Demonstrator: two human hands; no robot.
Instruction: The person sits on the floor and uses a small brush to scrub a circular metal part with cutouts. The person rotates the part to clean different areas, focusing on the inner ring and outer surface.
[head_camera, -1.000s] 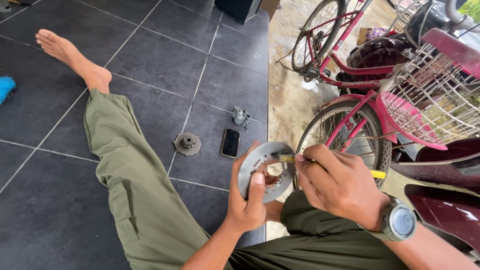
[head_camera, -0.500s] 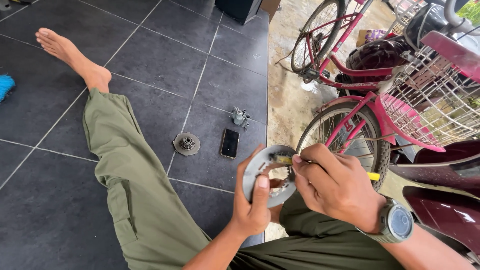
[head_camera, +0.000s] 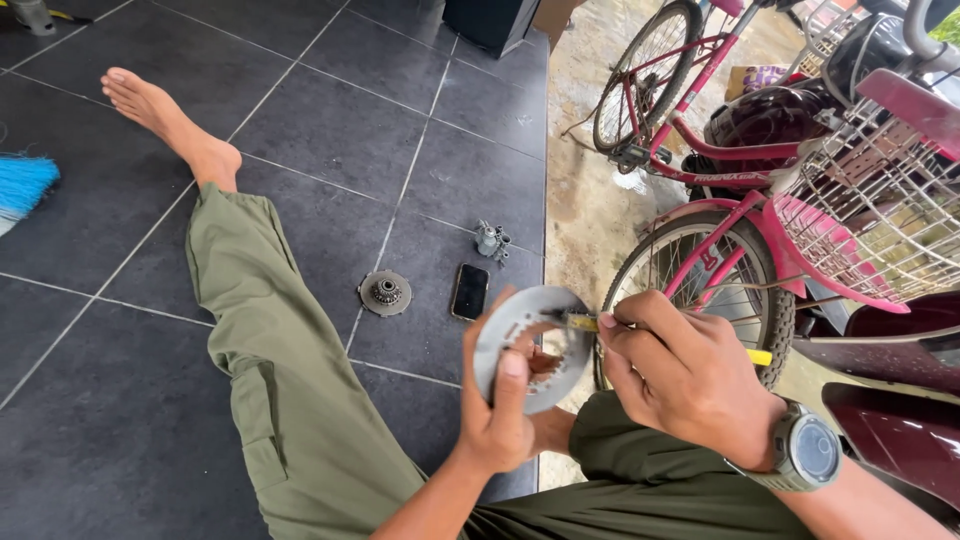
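Head view: left hand (head_camera: 505, 420) grasps one round grey metal disc (head_camera: 530, 345), held on edge above the lap, face turned rightward. Right hand (head_camera: 680, 375) clenches one yellow-handled tool (head_camera: 585, 322), long axis horizontal, tip pointing left at the disc. On the tiled floor (head_camera: 330, 130): one toothed sprocket (head_camera: 385, 293), one black phone (head_camera: 470, 291).

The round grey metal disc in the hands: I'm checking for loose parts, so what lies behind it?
Behind the round grey metal disc show the left hand, whose fingers wrap its edge, dark floor tile and a pink bicycle's front wheel. The disc's back face is hidden.
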